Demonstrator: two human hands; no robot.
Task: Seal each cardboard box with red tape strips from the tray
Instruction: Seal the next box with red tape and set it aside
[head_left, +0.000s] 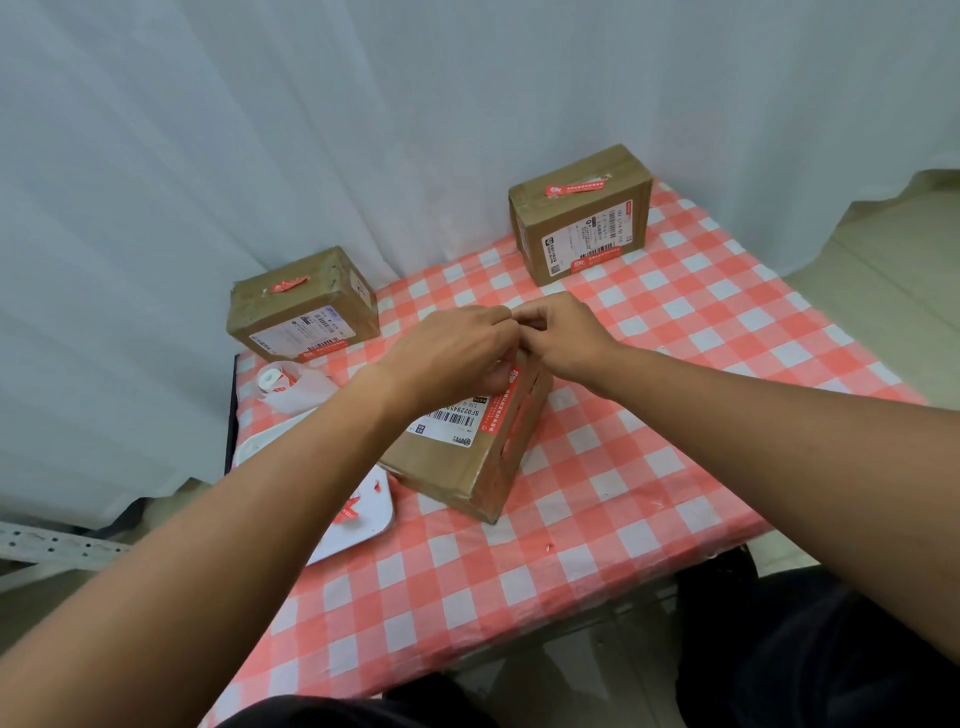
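Note:
A cardboard box (457, 467) with a white shipping label lies in the middle of the checked table. My left hand (457, 348) and my right hand (563, 338) meet over its far top edge, fingers curled and pinching something small between them, most likely a red tape strip; the piece itself is hidden. A red strip (511, 384) runs along the box's top right edge. A white tray (358, 514) with red tape scraps sits at the left, partly under my left forearm. Two more boxes stand behind: one at the back left (304, 306) and one at the back right (582, 218), each with a red strip on top.
A white roll (270, 379) on crumpled white backing paper lies beside the tray at the left edge. The red-and-white checked tablecloth (649, 441) covers the table. White curtains hang close behind. A small red scrap (549, 546) lies near the front.

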